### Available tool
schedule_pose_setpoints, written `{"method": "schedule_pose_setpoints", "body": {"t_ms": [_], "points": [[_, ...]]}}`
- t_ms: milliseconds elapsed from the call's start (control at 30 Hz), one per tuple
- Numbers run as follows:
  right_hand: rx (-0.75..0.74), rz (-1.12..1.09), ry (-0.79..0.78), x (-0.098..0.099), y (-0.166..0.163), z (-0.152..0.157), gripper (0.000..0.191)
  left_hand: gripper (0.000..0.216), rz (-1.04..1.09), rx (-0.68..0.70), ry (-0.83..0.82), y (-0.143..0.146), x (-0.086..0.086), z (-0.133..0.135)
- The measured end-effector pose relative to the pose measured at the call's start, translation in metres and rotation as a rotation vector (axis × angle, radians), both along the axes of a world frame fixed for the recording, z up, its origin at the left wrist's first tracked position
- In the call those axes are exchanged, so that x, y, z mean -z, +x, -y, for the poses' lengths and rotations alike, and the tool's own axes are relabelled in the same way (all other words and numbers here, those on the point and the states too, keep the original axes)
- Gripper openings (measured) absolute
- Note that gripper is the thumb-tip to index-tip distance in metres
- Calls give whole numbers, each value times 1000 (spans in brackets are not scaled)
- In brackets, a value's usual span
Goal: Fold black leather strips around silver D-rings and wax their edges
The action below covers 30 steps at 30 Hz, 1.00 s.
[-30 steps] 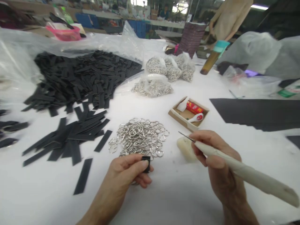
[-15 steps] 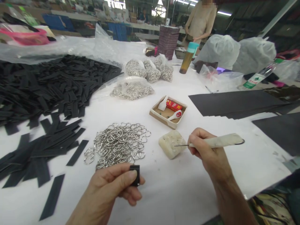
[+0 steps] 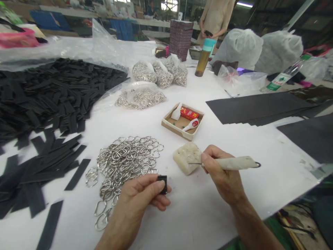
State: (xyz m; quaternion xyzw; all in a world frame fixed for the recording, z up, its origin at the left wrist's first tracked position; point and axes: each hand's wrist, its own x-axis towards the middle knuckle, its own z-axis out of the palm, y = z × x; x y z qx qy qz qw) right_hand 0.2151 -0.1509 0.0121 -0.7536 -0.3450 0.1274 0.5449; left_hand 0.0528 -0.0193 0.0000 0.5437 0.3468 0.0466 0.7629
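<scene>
Left fingers [image 3: 145, 179] pinch a black piece [image 3: 164, 179], right fingers [image 3: 213, 151] a tool [image 3: 234, 163] (lettering [image 3: 194, 116] on red packet [image 3: 189, 113] looks illegible).

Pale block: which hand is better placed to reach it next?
Likely the right hand: it holds the pale-handled tool, its thin tip over or against the block. The left hand, farther off, pinches a small black piece.

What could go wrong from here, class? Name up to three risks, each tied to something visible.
The thin-tipped, pale-handled tool in the right hand might skid at the pitted, cream-coloured block and jab the left hand nearby. The small, rectangular black piece pinched in the left fingers could slip loose. The left hand, close to the loose, silver-coloured metal rings, could scatter some.
</scene>
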Motion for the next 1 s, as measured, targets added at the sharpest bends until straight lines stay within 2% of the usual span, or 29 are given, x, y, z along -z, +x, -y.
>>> {"method": "schedule_pose_setpoints", "body": {"t_ms": [200, 500, 667, 733, 833, 900, 1000], "points": [[0, 32, -6, 1, -1, -4, 29, 18, -9, 21, -2, -9, -3, 2], [-2, 40, -63, 3, -1, -5, 29, 19, -2, 56, -80, -7, 3, 6], [57, 15, -52, 3, -1, -2, 29, 21, 13, 49, -97, -6, 2, 4], [100, -34, -5, 3, 0, 1, 29, 20, 6, 30, -110, -6, 1, 4], [124, -190, 145, 3, -1, 4, 29, 18, 23, 15, -136, -4, 0, 6], [70, -334, 241, 2, -3, 4, 28, 18, 35, 9, -144, -4, -1, 7], [-88, -519, 290, 2, -8, 4, 26, 17, 27, -4, -135, -3, -2, 8]]}}
